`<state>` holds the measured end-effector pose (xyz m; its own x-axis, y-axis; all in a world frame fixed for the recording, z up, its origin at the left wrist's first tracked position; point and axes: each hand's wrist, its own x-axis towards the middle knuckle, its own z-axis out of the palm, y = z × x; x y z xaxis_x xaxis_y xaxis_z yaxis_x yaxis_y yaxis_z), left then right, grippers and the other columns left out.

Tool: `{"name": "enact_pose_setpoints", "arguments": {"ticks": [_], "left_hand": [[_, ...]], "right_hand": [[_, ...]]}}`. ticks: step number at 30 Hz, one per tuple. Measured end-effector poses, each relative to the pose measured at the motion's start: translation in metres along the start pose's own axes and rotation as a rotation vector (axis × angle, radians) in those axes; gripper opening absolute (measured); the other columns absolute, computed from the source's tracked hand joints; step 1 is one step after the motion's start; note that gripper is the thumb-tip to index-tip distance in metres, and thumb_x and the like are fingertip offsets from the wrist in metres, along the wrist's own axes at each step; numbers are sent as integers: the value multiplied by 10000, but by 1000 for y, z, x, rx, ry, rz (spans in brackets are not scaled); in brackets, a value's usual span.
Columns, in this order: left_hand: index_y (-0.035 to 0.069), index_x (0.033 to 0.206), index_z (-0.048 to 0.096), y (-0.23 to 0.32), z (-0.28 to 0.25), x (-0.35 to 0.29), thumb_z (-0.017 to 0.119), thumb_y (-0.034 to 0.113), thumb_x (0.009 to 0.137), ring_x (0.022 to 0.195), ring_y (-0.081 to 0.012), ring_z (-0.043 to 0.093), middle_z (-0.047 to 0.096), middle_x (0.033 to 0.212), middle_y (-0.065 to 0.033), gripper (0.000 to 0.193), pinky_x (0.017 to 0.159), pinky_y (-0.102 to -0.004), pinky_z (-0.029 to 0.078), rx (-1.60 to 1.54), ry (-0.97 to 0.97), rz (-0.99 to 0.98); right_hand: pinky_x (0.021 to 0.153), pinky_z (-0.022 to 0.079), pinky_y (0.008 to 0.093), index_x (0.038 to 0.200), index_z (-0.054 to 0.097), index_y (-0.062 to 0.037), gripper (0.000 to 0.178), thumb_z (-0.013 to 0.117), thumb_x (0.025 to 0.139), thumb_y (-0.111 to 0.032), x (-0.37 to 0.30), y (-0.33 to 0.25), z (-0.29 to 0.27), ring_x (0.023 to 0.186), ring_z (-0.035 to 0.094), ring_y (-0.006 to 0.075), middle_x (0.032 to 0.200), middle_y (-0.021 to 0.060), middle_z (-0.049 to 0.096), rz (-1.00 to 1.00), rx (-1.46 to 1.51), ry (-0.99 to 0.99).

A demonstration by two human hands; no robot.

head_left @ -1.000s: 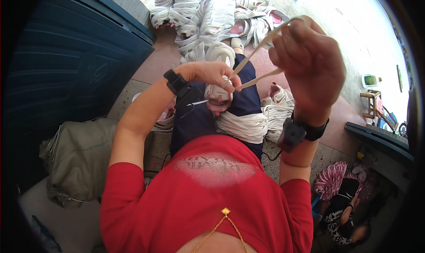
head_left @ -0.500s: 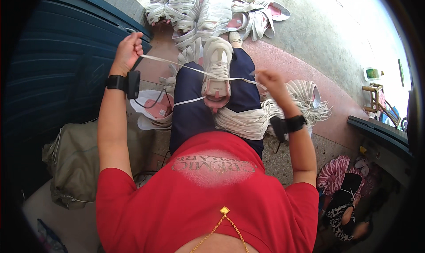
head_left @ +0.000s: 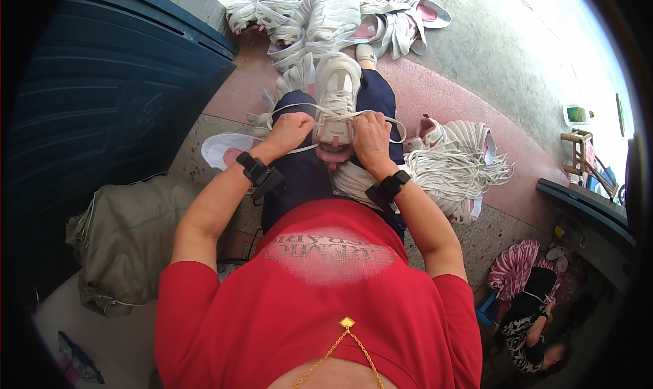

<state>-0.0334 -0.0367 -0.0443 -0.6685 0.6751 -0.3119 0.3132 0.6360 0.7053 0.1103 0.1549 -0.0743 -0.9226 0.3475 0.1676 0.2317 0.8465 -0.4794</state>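
A white and pink sneaker (head_left: 338, 83) rests between my knees, its toe pointing away from me. A white shoelace (head_left: 404, 126) runs through its upper and bends in loose loops to both sides. Just left of the shoe's collar, my left hand (head_left: 291, 130) is closed on the lace. On the other side, close against the collar, my right hand (head_left: 371, 138) pinches the lace with bent fingers; the fingertips are partly hidden. A thick bundle of white laces (head_left: 442, 174) lies over my right thigh and beyond it, partly behind my right wrist.
Many white sneakers (head_left: 333, 14) are piled ahead of my feet. Stacked white shoe parts (head_left: 469, 137) stand at the right, and another white and pink piece (head_left: 228, 149) lies at the left. A dark blue door (head_left: 122, 83) and an olive sack (head_left: 129, 239) flank my left. Another person (head_left: 534, 321) sits at lower right.
Both hands have come inward from wide apart to the shoe's collar. The lace, stretched taut before, now hangs in slack loops.
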Motion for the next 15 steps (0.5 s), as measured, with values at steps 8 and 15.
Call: {"name": "enact_pose_setpoints", "arguments": {"ticks": [8, 15], "left_hand": [[58, 907, 719, -2, 4, 4, 579, 213, 902, 821, -397, 681, 697, 877, -216, 209, 716, -479, 535, 257, 95, 48], [53, 842, 662, 10, 5, 7, 569, 178, 880, 795, -396, 666, 684, 819, -193, 160, 701, -511, 506, 389, 171, 217]], "right_hand": [[834, 390, 422, 918, 691, -124, 137, 675, 877, -255, 1, 6, -8, 972, 565, 259, 985, 39, 634, 20, -13, 30], [801, 383, 427, 833, 679, -113, 139, 668, 860, -249, -1, 6, -5, 921, 570, 260, 906, 54, 635, -3, -10, 79]]}}
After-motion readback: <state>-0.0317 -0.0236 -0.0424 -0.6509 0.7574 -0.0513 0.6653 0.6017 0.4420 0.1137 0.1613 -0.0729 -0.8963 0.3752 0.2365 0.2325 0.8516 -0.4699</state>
